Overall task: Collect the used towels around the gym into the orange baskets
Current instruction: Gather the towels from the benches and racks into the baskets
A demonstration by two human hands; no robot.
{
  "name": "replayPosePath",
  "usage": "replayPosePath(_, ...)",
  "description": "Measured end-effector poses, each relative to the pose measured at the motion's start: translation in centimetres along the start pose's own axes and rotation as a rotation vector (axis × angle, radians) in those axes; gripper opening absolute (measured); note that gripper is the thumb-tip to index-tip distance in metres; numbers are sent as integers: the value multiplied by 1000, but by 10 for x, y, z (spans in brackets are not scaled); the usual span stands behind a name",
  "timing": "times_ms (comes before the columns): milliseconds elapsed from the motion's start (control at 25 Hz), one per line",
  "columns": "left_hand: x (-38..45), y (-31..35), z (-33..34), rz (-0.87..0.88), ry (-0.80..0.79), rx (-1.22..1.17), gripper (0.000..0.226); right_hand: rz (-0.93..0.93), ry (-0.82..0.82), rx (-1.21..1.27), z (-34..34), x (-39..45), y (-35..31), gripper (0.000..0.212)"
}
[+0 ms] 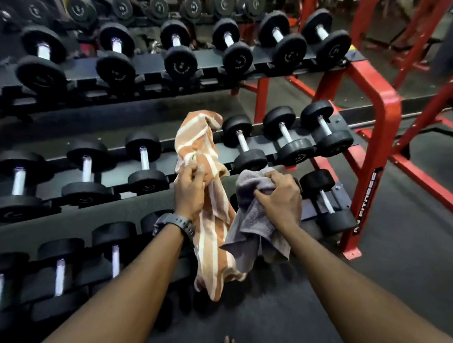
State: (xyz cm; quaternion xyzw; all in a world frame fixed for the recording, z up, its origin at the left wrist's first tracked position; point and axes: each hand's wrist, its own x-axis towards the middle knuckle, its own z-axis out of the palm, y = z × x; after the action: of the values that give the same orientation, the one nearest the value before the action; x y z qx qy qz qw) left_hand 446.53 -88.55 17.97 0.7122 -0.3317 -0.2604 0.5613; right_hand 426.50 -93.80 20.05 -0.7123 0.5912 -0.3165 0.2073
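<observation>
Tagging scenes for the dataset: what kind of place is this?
A gym's free-weights area: tiered dumbbell rack with red frame, rows of black dumbbells, rubber floor.

A tiered dumbbell rack [376, 142] fills the left and far side, its dumbbells [245, 143] lying in rows on three shelves. In front of the middle shelf the left hand [190, 187] holds a striped towel [209, 223]; just right of it, the right hand [279, 197] holds a plain towel [254, 220]. The floor [412, 259] lies right of the rack.
</observation>
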Motion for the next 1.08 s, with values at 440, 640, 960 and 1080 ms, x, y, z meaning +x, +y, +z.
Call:
replayPosePath(440,215,-107,89,-251,336,333,106,-4,-92,-148,133,104,45,39)
replayPosePath(640,270,-165,105,-165,179,676,115,-5,-78,-121,172,137,49,37)
replayPosePath(960,283,-133,89,74,106,546,16,5,-43,-94,168,150,31,40)
replayPosePath(1080,262,-61,80,62,38,328,23,6,-5,-39,130,154,10,39)
